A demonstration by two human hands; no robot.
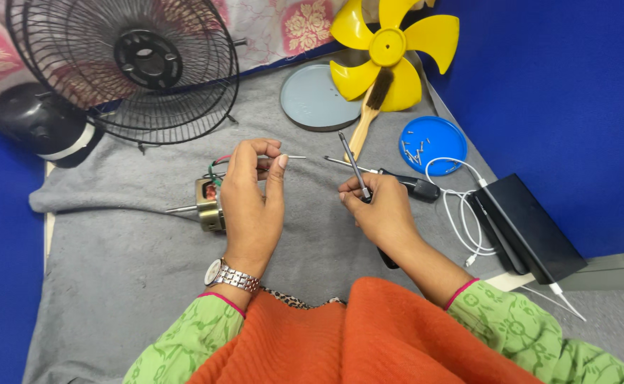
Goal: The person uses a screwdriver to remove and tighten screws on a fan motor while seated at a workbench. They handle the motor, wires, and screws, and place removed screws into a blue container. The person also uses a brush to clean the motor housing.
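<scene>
1. Motor (209, 203) sits on the grey cloth (113, 270) over the table, at about 9 o'clock from the left hand (251, 203), partly hidden behind it. Bare metal block with copper windings and a shaft poking out left, so I'd guess heavy for its size and rigid. Grab it by the steel body, not the thin wires (216, 171), those look easy to snap.
2. Screwdriver (358, 178) is stiff and light, tip pointing to 12 o'clock. Right hand (383, 213) is curled closed round the handle.
3. Long screw (294, 157) is thin, stiff and probably slippery, easy to drop. Left hand has fingers pinched shut on one end, the rest sticking out toward 3 o'clock, pointing at a second screwdriver (390, 178) lying on the cloth.
</scene>
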